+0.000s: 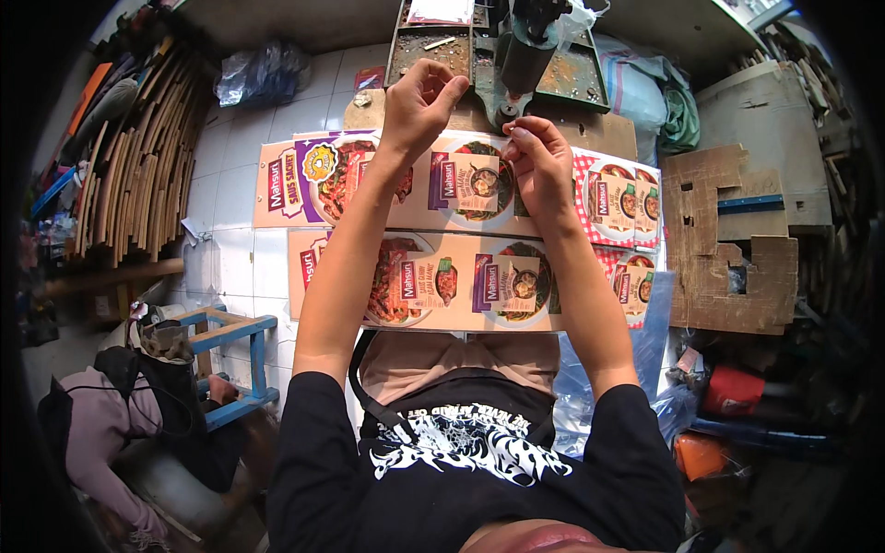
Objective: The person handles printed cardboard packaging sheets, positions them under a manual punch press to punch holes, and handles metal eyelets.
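My left hand [424, 100] is raised beside the parts tray [398, 55]. Its fingertips are curled together, and anything between them is too small to make out. A pinch of thumb and forefinger closes my right hand [539, 152] on a tiny object I cannot identify, just below the round base of a dark upright press [530, 63]. Beneath my forearms lies a long printed board [475, 184] with food pictures, reaching up toward the press. A similar printed board [452, 313] lies nearer me, above my lap.
Another tray with small loose bits [576, 78] flanks the press on the right. Cut cardboard [728, 249] lies at right, near stuffed sacks [636, 88]. Stacked cardboard strips [138, 157] stand at far left. A blue wooden stool [258, 359] and another person's sleeve [97, 415] are lower left.
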Tool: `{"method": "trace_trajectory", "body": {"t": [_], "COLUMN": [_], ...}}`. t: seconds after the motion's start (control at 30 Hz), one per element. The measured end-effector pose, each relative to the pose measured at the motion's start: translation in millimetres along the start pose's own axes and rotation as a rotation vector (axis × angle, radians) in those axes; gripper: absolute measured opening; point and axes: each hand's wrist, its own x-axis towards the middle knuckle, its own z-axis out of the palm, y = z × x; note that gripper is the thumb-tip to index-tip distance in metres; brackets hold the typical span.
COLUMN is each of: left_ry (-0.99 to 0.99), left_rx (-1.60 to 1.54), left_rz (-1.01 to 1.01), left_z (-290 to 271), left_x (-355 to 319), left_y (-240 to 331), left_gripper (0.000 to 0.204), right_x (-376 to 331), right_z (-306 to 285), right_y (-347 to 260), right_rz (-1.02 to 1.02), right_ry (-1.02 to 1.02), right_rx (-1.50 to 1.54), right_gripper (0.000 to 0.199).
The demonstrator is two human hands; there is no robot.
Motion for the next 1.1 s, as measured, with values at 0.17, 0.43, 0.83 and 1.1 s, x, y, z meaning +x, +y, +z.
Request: {"method": "trace_trajectory", "body": {"t": [0.17,0.43,0.83,1.1], "left_ry": [-0.007,0.009,-0.005,-0.019], "left_rx": [0.063,0.057,0.050,0.078], "left_rz": [-0.029,-0.003,-0.021,-0.049], "left_z": [5.5,6.5,5.0,4.5], "left_x": [-15.6,-14.3,-13.9,-14.8], "left_y": [-13.7,-11.4,-8.6,-12.4], "left_gripper": [0.015,0.017,0.019,0.019], "right_x": [-1.3,35.8,40.1,33.9], "right_z": [3.1,-9.3,-6.0,2.1], "right_y": [-10.4,-42.3,-11.1,-8.2], "right_rz": [-0.017,-0.102,-0.546,-0.583], "right_ry": [0.094,0.283,0.150,0.103], "right_rx": [0.035,-0.258,-0.840,-1.014], "right_gripper": [0.016,0.022,0.025,0.035]}}
